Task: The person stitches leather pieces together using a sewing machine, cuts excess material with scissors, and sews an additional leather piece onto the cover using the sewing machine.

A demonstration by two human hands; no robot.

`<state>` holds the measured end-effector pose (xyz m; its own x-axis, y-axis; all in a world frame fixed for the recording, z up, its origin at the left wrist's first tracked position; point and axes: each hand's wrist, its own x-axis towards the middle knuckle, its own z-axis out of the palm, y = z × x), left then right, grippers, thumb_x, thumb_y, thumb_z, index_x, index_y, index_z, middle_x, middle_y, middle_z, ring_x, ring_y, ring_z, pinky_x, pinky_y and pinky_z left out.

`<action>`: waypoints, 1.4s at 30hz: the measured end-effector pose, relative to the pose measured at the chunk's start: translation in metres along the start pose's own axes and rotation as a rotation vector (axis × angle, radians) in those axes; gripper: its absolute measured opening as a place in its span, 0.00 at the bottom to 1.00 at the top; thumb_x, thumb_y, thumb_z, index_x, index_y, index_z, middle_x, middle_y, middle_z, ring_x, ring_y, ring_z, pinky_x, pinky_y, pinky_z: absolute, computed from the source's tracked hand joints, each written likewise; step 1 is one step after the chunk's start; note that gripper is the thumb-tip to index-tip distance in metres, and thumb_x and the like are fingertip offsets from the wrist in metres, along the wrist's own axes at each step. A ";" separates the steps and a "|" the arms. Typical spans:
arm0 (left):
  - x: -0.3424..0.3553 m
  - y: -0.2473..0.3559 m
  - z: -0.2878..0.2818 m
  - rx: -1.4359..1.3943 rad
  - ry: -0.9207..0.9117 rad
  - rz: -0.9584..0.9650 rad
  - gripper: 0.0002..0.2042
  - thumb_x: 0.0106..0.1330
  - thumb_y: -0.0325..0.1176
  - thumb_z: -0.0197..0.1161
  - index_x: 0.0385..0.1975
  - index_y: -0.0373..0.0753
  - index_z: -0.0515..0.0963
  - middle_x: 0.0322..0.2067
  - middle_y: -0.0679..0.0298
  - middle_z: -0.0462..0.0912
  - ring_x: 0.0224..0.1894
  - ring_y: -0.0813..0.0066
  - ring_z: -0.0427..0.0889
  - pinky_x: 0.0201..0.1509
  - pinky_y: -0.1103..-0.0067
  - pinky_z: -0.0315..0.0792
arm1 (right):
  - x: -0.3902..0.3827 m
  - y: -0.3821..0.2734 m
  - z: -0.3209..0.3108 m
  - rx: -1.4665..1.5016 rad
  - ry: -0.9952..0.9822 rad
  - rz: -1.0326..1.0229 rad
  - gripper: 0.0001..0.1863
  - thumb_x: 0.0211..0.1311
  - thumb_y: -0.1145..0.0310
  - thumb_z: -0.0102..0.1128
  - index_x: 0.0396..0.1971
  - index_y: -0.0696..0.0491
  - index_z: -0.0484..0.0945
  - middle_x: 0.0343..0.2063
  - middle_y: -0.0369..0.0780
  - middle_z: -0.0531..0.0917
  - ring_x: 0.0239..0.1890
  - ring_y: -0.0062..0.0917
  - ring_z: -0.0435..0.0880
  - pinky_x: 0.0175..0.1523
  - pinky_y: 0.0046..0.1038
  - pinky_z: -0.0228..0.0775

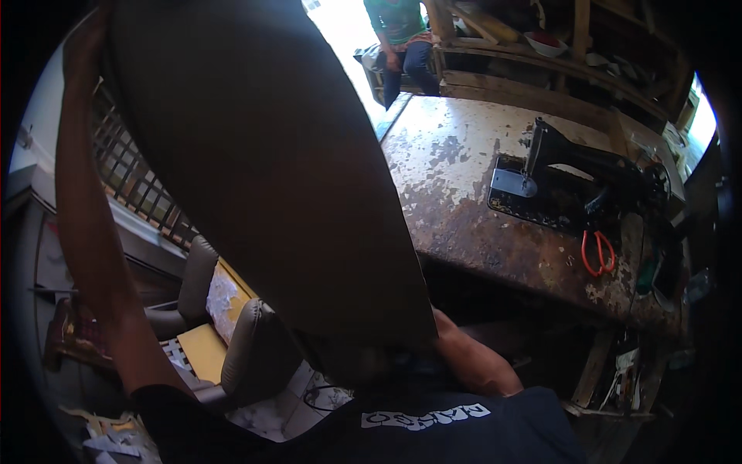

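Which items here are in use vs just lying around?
In use: large dark panel, gripped by left hand at its top and right hand at its lower edge.
Lying about: sewing machine, orange-handled scissors, worn table, grey chair.

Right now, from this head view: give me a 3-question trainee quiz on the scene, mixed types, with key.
1. True or false: the left hand grips the top edge of the big dark panel.
2. Multiple choice: where do the orange-handled scissors lie? A) on the worn table beside the black sewing machine B) on the grey chair C) in the right hand
3. Short answer: what hides the right hand?

Key: 1 true. 2 A. 3 The panel's lower end; only the right forearm shows below it.
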<state>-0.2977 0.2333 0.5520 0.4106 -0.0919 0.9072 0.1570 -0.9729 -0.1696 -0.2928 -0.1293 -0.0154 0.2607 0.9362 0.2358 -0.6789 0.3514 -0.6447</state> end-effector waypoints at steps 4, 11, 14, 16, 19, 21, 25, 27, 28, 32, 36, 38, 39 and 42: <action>-0.029 0.045 0.046 -0.168 0.039 -0.219 0.22 0.73 0.62 0.56 0.38 0.48 0.65 0.33 0.59 0.73 0.35 0.68 0.67 0.37 0.72 0.62 | -0.012 -0.069 0.014 0.064 0.005 -0.199 0.49 0.57 0.49 0.76 0.71 0.56 0.62 0.65 0.45 0.74 0.66 0.29 0.73 0.67 0.34 0.68; 0.013 0.100 0.190 -0.435 0.125 0.010 0.30 0.70 0.62 0.60 0.14 0.50 0.58 0.13 0.67 0.60 0.15 0.70 0.53 0.16 0.69 0.53 | -0.064 -0.094 0.007 -0.528 0.706 -0.463 0.21 0.58 0.74 0.77 0.51 0.60 0.80 0.44 0.40 0.88 0.49 0.24 0.86 0.59 0.29 0.78; -0.001 0.156 0.286 -0.424 0.048 0.023 0.24 0.70 0.59 0.60 0.25 0.47 0.63 0.24 0.62 0.64 0.26 0.64 0.58 0.29 0.64 0.56 | -0.112 -0.117 0.014 -0.440 0.961 -0.460 0.19 0.58 0.73 0.78 0.49 0.59 0.82 0.42 0.40 0.89 0.47 0.22 0.87 0.56 0.27 0.78; -0.030 0.197 0.363 -0.401 -0.045 0.013 0.21 0.70 0.57 0.60 0.33 0.45 0.65 0.31 0.59 0.67 0.34 0.60 0.62 0.37 0.61 0.58 | -0.139 -0.094 -0.010 -0.627 1.096 -0.384 0.19 0.58 0.72 0.78 0.48 0.58 0.83 0.41 0.39 0.89 0.47 0.21 0.87 0.56 0.27 0.78; -0.102 0.258 0.457 -0.263 -0.245 0.018 0.20 0.69 0.53 0.60 0.44 0.42 0.70 0.42 0.54 0.71 0.45 0.54 0.68 0.50 0.57 0.61 | -0.145 -0.053 -0.025 -0.659 1.267 -0.367 0.20 0.58 0.68 0.78 0.47 0.59 0.83 0.40 0.39 0.89 0.44 0.19 0.87 0.53 0.25 0.77; -0.157 0.293 0.499 -0.160 -0.379 0.041 0.22 0.69 0.51 0.61 0.52 0.40 0.73 0.50 0.50 0.74 0.53 0.50 0.72 0.58 0.54 0.63 | -0.153 -0.045 -0.022 -0.483 1.265 -0.140 0.24 0.57 0.62 0.79 0.48 0.62 0.83 0.42 0.40 0.89 0.44 0.23 0.87 0.54 0.28 0.76; -0.312 0.359 0.499 -0.413 -0.347 0.118 0.29 0.69 0.48 0.62 0.66 0.40 0.72 0.64 0.43 0.72 0.70 0.41 0.66 0.73 0.48 0.57 | -0.161 -0.009 -0.024 -0.613 1.460 0.121 0.29 0.56 0.56 0.79 0.49 0.63 0.81 0.42 0.43 0.87 0.45 0.29 0.85 0.54 0.32 0.76; -0.375 0.386 0.442 -0.568 -0.709 0.153 0.31 0.72 0.51 0.60 0.73 0.48 0.67 0.73 0.48 0.65 0.77 0.48 0.57 0.80 0.47 0.42 | -0.159 -0.019 -0.017 -0.501 1.375 0.068 0.32 0.55 0.54 0.80 0.50 0.63 0.80 0.42 0.43 0.87 0.46 0.31 0.85 0.55 0.33 0.76; -0.399 0.379 0.424 -0.567 -0.837 0.152 0.30 0.73 0.52 0.57 0.74 0.51 0.66 0.74 0.52 0.64 0.78 0.50 0.55 0.80 0.46 0.39 | -0.159 -0.010 -0.023 -0.619 1.317 0.038 0.32 0.56 0.54 0.79 0.50 0.63 0.80 0.40 0.44 0.87 0.43 0.30 0.85 0.53 0.33 0.77; -0.426 0.369 0.408 -0.569 -1.050 0.102 0.31 0.77 0.60 0.44 0.76 0.55 0.63 0.78 0.60 0.57 0.81 0.55 0.50 0.80 0.44 0.36 | -0.179 -0.010 -0.034 -0.990 1.571 0.035 0.30 0.61 0.48 0.75 0.47 0.61 0.80 0.39 0.45 0.86 0.42 0.29 0.86 0.50 0.32 0.78; -0.424 0.364 0.409 -0.579 -1.073 0.061 0.30 0.76 0.59 0.46 0.75 0.55 0.64 0.78 0.60 0.58 0.81 0.55 0.51 0.80 0.43 0.39 | -0.121 -0.105 0.002 -1.497 1.494 -0.667 0.31 0.64 0.55 0.75 0.56 0.61 0.73 0.43 0.48 0.85 0.41 0.34 0.88 0.42 0.33 0.80; -0.433 0.333 0.410 -0.579 -1.071 0.020 0.30 0.75 0.59 0.47 0.74 0.55 0.66 0.77 0.60 0.59 0.81 0.56 0.51 0.80 0.43 0.38 | -0.050 -0.146 0.015 -1.366 1.243 -0.217 0.38 0.63 0.48 0.73 0.60 0.61 0.68 0.47 0.52 0.85 0.46 0.40 0.88 0.47 0.38 0.80; -0.433 0.336 0.413 -0.635 -1.058 -0.007 0.29 0.75 0.59 0.48 0.72 0.55 0.69 0.77 0.60 0.60 0.81 0.56 0.51 0.80 0.42 0.36 | -0.022 -0.167 0.018 -1.421 1.166 -0.020 0.42 0.63 0.44 0.71 0.63 0.60 0.66 0.49 0.55 0.84 0.48 0.44 0.88 0.50 0.41 0.79; -0.433 0.334 0.438 -1.126 -1.061 -0.309 0.26 0.77 0.53 0.51 0.68 0.46 0.74 0.69 0.55 0.72 0.73 0.68 0.66 0.77 0.61 0.54 | 0.005 -0.150 -0.069 -1.542 1.055 0.206 0.56 0.58 0.30 0.66 0.70 0.61 0.59 0.51 0.56 0.83 0.57 0.49 0.84 0.58 0.48 0.74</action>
<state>-0.0297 0.0412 -0.0666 0.9834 -0.1532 0.0972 -0.1723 -0.6220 0.7638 -0.1423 -0.1778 0.0318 0.9337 0.3575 -0.0191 0.2252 -0.6281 -0.7448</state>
